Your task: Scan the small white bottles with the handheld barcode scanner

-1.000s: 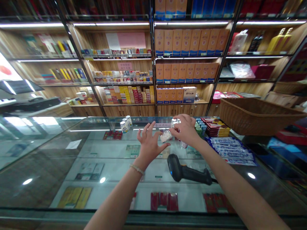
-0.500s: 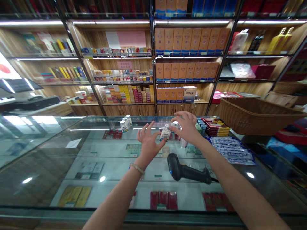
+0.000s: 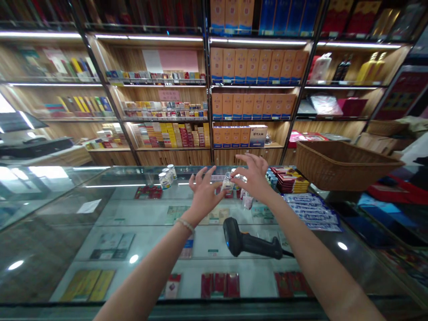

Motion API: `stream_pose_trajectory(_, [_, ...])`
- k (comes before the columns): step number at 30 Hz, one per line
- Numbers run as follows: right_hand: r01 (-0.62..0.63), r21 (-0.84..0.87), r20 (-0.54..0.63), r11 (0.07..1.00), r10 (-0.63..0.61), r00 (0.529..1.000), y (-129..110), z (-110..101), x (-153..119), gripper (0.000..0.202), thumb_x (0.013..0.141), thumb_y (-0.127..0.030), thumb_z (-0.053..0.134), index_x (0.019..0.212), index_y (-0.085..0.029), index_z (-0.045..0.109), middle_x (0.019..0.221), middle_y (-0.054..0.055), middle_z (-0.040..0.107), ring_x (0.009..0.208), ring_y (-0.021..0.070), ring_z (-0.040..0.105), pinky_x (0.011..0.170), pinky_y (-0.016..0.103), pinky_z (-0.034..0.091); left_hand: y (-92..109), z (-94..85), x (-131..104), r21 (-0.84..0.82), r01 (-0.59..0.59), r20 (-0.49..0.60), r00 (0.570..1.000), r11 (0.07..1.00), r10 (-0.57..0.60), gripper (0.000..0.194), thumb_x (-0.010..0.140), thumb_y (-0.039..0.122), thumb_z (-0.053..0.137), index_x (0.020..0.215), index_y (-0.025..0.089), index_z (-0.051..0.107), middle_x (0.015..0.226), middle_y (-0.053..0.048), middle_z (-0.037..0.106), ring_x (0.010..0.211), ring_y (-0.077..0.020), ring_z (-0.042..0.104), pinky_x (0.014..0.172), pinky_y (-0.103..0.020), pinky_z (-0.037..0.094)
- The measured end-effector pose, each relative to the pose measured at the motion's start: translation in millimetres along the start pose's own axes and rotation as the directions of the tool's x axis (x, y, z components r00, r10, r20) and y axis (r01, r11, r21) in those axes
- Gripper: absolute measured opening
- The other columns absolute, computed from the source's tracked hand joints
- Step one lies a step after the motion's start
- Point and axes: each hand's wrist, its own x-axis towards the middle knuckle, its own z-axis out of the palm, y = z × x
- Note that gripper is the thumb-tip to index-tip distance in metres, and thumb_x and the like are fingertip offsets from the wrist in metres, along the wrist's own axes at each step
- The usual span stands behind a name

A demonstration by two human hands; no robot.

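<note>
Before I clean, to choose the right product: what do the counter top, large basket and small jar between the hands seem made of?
Counter top: likely glossy glass; goods show through, lights reflect.
Large basket: dull brown wicker or plastic imitation, by the weave.
Small jar: shiny, clear-looking glass or plastic, unclear which; pale contents seem visible.

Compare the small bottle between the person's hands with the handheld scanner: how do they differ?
Color: the bottle looks mostly whitish, while the scanner is mainly black.
Size: the bottle is clearly smaller than the scanner.
Pose: the bottle is roughly upright between the left hand and right hand; the scanner lies untouched on the glass counter.
</note>
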Motion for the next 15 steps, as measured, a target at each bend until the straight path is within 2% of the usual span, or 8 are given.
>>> stream_pose_trajectory(3, [-0.002,-0.044,-0.022,0.999,0.001,1.000,10,5,0,0.009,0.091,-0.036,0.070,0.089,-0.031,0.077,0.148,0.002,0.055,0.142,0.0306,0.034,0.116,0.059,0.016,3,11.5,14,0.020,-0.018,0.047,0.999,1.000,0.017,0.014,0.079,0.043,0.079,0.088,0.033,0.081,0.155,-0.003,0.051,0.146,-0.0368,0.033,0.117,-0.066,0.015])
stream_pose_trajectory(6, [0.003,-0.113,0.002,0.994,-0.003,1.000,17,15,-3,0.007,0.090,-0.032,0.071,0.087,-0.030,0.077,0.146,0.003,0.057,0.142,0.0309,0.035,0.116,0.059,0.015,2,31.6,18,0.033,-0.032,0.094,0.995,0.999,0.029,0.013,0.079,0.044,0.079,0.086,0.033,0.081,0.154,-0.004,0.052,0.146,-0.0367,0.034,0.117,-0.067,0.015])
stream_pose_trajectory(11, [0.009,-0.193,0.109,0.981,0.012,0.994,24,28,-8,0.007,0.089,-0.035,0.072,0.090,-0.030,0.078,0.151,0.003,0.054,0.144,0.0318,0.033,0.117,0.061,0.014,-3,64.5,12,0.006,-0.006,0.148,0.989,1.000,0.005,0.014,0.082,0.045,0.076,0.086,0.033,0.082,0.152,-0.005,0.054,0.146,-0.0376,0.034,0.117,-0.069,0.016])
stream_pose_trajectory(15, [0.034,-0.200,0.192,0.979,0.005,0.981,28,34,-11,0.016,0.092,-0.042,0.068,0.094,-0.031,0.079,0.154,0.003,0.051,0.146,0.0328,0.032,0.118,0.063,0.012,-6,80.1,5,-0.004,0.029,0.140,0.990,1.000,-0.028,0.011,0.081,0.043,0.076,0.084,0.034,0.082,0.152,-0.004,0.054,0.145,-0.0394,0.035,0.116,-0.070,0.017])
